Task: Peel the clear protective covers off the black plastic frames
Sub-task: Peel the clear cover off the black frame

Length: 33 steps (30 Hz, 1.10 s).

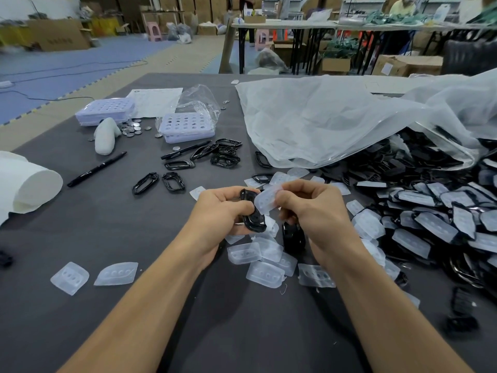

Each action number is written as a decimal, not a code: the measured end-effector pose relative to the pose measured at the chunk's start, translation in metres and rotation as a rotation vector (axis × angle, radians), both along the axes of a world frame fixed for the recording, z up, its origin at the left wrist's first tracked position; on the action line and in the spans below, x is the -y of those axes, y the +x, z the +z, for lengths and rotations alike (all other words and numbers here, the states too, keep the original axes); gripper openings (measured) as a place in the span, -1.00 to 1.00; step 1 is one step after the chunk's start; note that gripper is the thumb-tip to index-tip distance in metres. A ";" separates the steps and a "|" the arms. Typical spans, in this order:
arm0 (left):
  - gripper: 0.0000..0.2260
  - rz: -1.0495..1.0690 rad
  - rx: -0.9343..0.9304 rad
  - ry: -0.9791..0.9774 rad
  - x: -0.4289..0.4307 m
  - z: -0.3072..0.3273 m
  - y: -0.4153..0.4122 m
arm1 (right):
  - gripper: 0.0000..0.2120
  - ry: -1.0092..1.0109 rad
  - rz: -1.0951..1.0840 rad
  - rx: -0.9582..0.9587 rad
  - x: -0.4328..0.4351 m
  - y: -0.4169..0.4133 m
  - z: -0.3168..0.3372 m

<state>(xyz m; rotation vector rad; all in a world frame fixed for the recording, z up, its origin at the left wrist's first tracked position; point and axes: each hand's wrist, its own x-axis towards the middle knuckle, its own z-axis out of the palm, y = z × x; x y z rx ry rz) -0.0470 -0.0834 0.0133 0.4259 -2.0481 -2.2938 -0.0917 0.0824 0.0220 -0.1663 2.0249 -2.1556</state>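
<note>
Grey and wide, the bench (107,232) sits in a big work room with brown boxes and more tables at the back. Both hands meet over the middle of it.

The left hand (215,211) is curled tight around a black frame (252,220) and holds it just above the bench. The right hand (312,205) pinches a clear cover (265,201) between thumb and fingers. The cover touches the top of the frame, but I cannot tell if it is fully off.

Under the hands lies a little heap of loose covers (265,267). One more dark frame (293,236) lies among them, just below the right hand. Two covers (70,277) lie apart on the near left.

To the right is a big pile of frames (430,222), many with covers on. It lies partly under a large see-through bag (336,119).

Farther back, in the middle, sit some bare frames (227,154). Two black pens (96,168) lie near them. Behind are two purple trays (188,126) full of round holes, some small silver discs (131,128), a white lump (106,134) and a sheet of paper (156,100). A white roll (27,184) lies at the far left edge.
</note>
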 end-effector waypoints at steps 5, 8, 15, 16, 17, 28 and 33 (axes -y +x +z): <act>-0.73 -0.022 0.011 0.023 -0.001 -0.001 0.001 | -0.79 -0.017 -0.114 0.022 0.001 0.002 0.001; -0.72 -0.005 0.017 0.034 -0.001 -0.001 0.000 | -0.85 -0.021 -0.160 0.035 0.002 0.003 0.001; -0.75 0.062 0.017 0.020 -0.004 0.000 0.001 | -0.71 -0.168 -0.027 0.043 0.006 0.006 0.007; -0.76 0.075 0.010 0.023 -0.005 0.000 0.001 | -0.73 -0.153 -0.026 0.039 0.006 0.006 0.005; -0.77 0.090 0.002 0.027 -0.005 -0.001 0.000 | -0.76 -0.144 -0.028 0.040 0.007 0.006 0.003; -0.79 0.198 -0.085 0.017 -0.015 -0.008 -0.004 | -0.77 -0.137 -0.104 -0.003 0.019 0.018 -0.002; -0.88 0.183 -0.161 0.116 -0.025 -0.006 -0.002 | -0.88 -0.129 -0.123 0.063 0.023 0.022 -0.002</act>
